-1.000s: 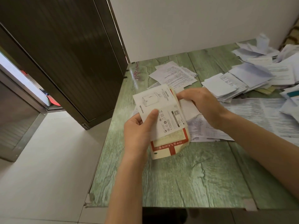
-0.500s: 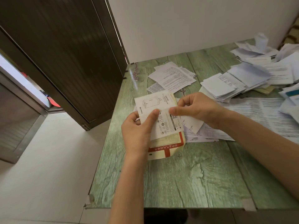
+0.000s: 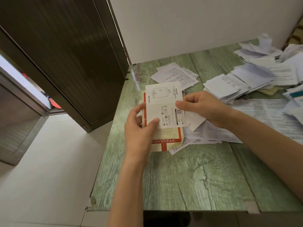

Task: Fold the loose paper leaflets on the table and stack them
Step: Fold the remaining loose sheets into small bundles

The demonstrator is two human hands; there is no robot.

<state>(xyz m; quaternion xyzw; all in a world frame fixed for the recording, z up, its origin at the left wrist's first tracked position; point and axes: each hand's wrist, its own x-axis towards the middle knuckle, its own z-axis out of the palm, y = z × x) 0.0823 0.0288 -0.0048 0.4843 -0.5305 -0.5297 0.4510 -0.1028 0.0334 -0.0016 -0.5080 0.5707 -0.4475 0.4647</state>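
Paper, limp and light, the white leaflet (image 3: 164, 105) at the frame's centre above the table (image 3: 188, 177) will likely crease easily and is best held by its edges: the left hand (image 3: 139, 130) pinches its lower left, the right hand (image 3: 202, 107) its right edge.

Green wood-grain table (image 3: 188, 177) bears loose white leaflets (image 3: 177, 76) and a folded stack (image 3: 221, 86).

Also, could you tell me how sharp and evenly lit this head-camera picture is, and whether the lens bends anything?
Head view: soft, even daylight, no hard shadows; a pale glare streak on the green wood-grain table by its far-left corner; wide-angle distortion tilts the dark brown door; print on the white charger-drawing leaflet is sharp, the far-right heap of white papers softer.
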